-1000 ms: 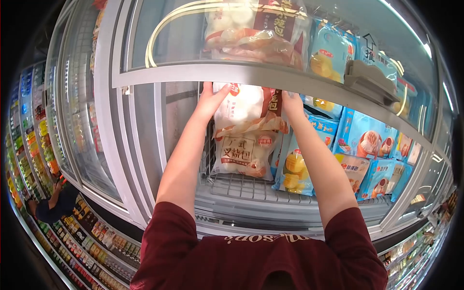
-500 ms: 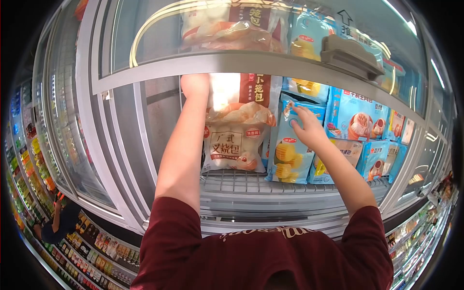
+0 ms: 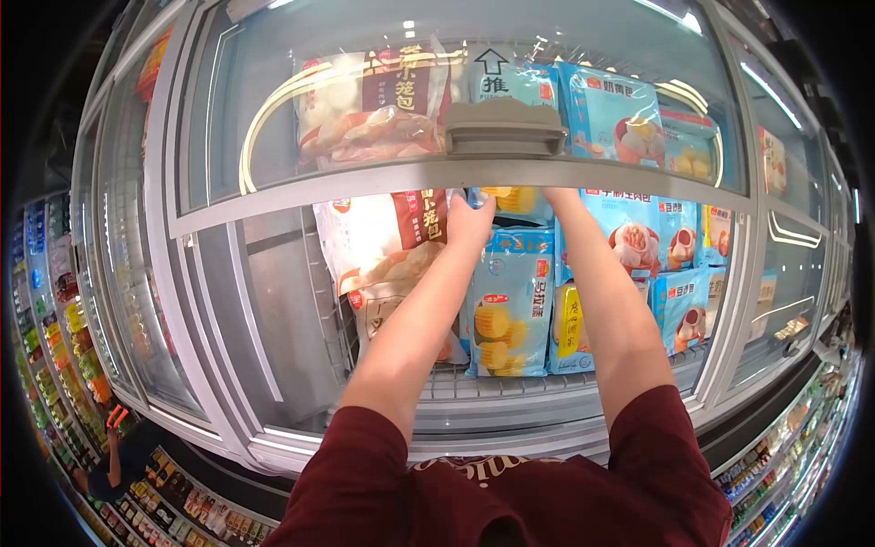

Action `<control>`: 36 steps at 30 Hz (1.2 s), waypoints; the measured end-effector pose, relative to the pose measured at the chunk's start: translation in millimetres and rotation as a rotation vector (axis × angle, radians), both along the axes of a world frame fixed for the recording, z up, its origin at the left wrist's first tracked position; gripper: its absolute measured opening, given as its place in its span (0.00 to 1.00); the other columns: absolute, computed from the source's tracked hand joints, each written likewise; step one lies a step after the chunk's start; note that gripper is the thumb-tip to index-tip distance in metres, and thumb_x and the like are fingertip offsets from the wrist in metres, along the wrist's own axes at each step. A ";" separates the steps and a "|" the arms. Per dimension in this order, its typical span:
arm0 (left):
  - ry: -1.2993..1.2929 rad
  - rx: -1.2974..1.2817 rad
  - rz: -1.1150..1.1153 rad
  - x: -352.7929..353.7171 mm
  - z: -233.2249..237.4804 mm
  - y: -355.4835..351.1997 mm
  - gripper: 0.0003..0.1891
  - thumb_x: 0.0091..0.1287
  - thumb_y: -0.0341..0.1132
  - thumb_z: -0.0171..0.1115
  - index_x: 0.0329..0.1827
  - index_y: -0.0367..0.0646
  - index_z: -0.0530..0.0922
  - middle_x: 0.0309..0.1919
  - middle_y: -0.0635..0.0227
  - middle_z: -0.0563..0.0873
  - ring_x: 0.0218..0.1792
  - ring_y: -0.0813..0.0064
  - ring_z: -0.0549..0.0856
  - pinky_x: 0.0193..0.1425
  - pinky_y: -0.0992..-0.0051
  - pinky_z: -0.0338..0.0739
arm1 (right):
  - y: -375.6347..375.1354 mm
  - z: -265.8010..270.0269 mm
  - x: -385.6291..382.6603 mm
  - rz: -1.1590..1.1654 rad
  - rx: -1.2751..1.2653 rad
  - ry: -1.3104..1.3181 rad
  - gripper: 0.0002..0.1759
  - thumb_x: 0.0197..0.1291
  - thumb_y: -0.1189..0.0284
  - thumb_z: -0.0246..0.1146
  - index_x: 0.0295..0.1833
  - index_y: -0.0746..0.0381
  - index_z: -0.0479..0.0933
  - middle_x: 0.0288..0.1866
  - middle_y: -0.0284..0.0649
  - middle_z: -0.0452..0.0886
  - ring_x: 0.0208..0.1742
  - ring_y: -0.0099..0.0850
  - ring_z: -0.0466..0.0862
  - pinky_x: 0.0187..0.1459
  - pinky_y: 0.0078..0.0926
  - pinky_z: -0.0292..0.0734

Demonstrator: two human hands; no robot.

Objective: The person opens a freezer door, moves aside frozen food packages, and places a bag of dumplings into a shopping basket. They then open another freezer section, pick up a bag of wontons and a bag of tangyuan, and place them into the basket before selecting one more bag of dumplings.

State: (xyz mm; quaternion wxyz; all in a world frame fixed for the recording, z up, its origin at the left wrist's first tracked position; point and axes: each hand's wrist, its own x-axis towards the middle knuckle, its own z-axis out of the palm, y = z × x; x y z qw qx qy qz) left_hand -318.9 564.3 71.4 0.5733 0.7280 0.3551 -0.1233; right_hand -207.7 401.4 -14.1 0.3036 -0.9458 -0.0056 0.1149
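My left hand (image 3: 470,221) reaches into the freezer between a white bag of small steamed buns (image 3: 383,242) and an upper blue bag with yellow cakes (image 3: 521,204). Its thumb stands apart from the fingers, which are partly hidden at the door frame; it touches the bags' edges. Most of my right hand (image 3: 559,193) disappears under that frame, at the blue bag's right side, so its fingers do not show. Below, an upright blue bag of yellow cakes (image 3: 507,314) leans in the front row, beside a tilted bag of white buns (image 3: 375,314).
The sliding glass door (image 3: 301,195) crosses above my wrists, with a grey handle (image 3: 506,137) on it. More blue bun bags (image 3: 629,228) stand at right, over a wire rack (image 3: 437,383). A person in dark clothing (image 3: 114,469) is at lower left, near stocked shelves.
My left hand has moved from the white bag's left side to its right side. My right hand has reached farther in, beneath the frame. The white bags now lean, and the view has shifted.
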 end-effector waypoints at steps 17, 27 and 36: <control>-0.109 -0.154 -0.507 -58.6 25.2 23.3 0.21 0.56 0.48 0.59 0.34 0.34 0.74 0.26 0.59 0.79 0.28 0.70 0.77 0.34 0.73 0.71 | -20.6 97.8 -83.6 -0.279 0.703 0.336 0.25 0.59 0.60 0.52 0.55 0.68 0.64 0.42 0.42 0.74 0.42 0.27 0.72 0.45 0.22 0.67; 0.722 -0.348 -0.935 -202.0 -18.3 17.4 0.23 0.55 0.52 0.60 0.32 0.35 0.77 0.24 0.61 0.80 0.26 0.71 0.81 0.33 0.73 0.80 | -65.5 65.8 -227.4 0.121 0.163 0.929 0.18 0.54 0.66 0.58 0.42 0.70 0.68 0.35 0.44 0.77 0.28 0.31 0.80 0.28 0.26 0.76; 0.461 0.179 -0.989 -161.5 -19.6 9.9 0.39 0.49 0.58 0.61 0.50 0.27 0.65 0.38 0.48 0.78 0.36 0.65 0.81 0.31 0.74 0.77 | -73.2 76.2 -204.6 0.546 -0.262 1.245 0.19 0.56 0.64 0.55 0.42 0.72 0.72 0.32 0.48 0.80 0.36 0.34 0.81 0.29 0.28 0.78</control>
